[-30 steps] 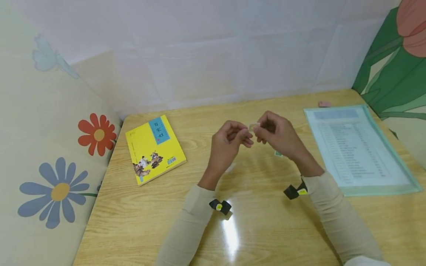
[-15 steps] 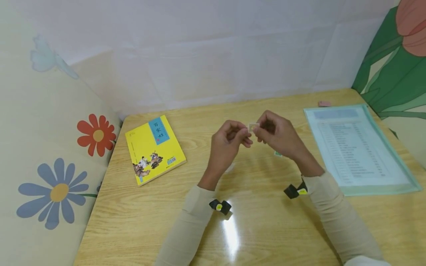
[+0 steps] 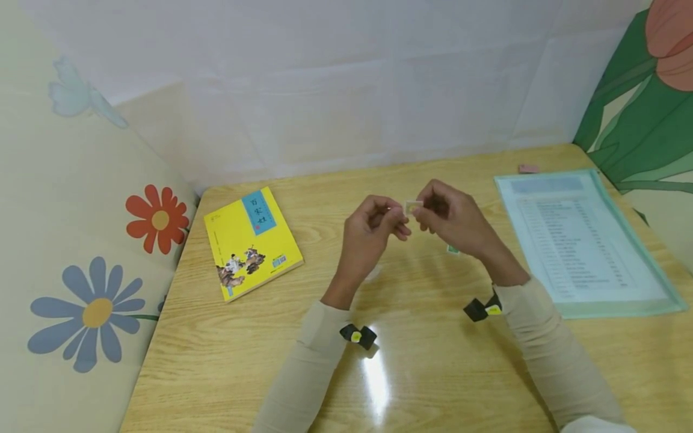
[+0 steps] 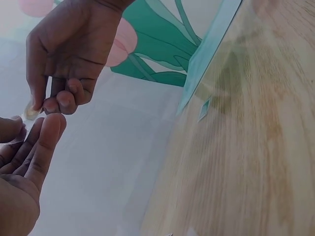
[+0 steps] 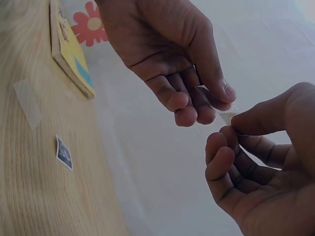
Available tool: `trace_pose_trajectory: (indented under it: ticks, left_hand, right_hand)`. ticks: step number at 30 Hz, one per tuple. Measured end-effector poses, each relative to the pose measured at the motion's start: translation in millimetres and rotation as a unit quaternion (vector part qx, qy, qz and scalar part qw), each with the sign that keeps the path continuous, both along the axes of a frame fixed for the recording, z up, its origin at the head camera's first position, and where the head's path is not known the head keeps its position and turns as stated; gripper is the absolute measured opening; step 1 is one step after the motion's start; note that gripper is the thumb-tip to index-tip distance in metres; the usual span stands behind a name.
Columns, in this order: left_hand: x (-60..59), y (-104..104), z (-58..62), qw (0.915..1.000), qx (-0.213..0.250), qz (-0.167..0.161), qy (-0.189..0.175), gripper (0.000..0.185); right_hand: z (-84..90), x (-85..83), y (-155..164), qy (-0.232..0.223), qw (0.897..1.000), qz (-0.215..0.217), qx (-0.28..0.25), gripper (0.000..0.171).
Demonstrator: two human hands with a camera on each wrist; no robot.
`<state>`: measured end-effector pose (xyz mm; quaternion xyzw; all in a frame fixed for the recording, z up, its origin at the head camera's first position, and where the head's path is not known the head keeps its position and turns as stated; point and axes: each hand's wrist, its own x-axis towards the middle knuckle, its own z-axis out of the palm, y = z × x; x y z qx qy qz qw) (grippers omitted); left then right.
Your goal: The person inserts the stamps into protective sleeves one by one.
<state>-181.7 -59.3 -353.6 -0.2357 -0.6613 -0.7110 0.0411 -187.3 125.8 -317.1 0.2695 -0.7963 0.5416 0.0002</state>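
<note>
My right hand (image 3: 452,219) pinches a small pale stamp-like square with a yellowish print (image 3: 414,205) between thumb and forefinger, held up over the table. Facing it, my left hand (image 3: 373,225) has its thumb and forefinger pressed together at the square's near edge. In the right wrist view, a pale corner of thin, clear film (image 5: 201,87) shows behind the left thumb, most of it hidden by the fingers. Below the hands, a small green stamp-like piece (image 3: 452,249) lies on the table, partly covered by the right hand.
A yellow book (image 3: 251,246) lies at the left. A pale green document folder (image 3: 590,240) is at the right, with a pink eraser-like block (image 3: 528,169) behind it. A translucent strip (image 5: 28,104) and a small grey white-bordered picture (image 5: 64,153) lie on the wooden table (image 3: 227,361).
Both hands stay nearly in place. The pale square has tilted slightly in the right fingers, and more of its face shows.
</note>
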Motion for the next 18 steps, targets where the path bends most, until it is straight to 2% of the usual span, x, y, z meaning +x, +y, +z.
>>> trace_pose_trajectory:
  ticks: [5, 13, 18]
  left_hand:
    - [-0.1, -0.1, -0.1, 1.0000, -0.003, -0.003, -0.002, 0.017]
    - [-2.4, -1.1, -2.4, 0.9991, 0.028, -0.029, -0.014, 0.018]
    - [-3.0, -1.2, -3.5, 0.9984, 0.035, -0.037, -0.022, 0.020]
  right_hand:
    - [-0.6, -0.6, 0.3, 0.003, 1.000, 0.010, 0.005, 0.011]
    - [-7.0, -5.1, 1.7, 0.007, 0.999, 0.021, -0.028, 0.010]
    - [-9.0, -6.4, 0.9, -0.008, 0.998, 0.028, -0.060, 0.011]
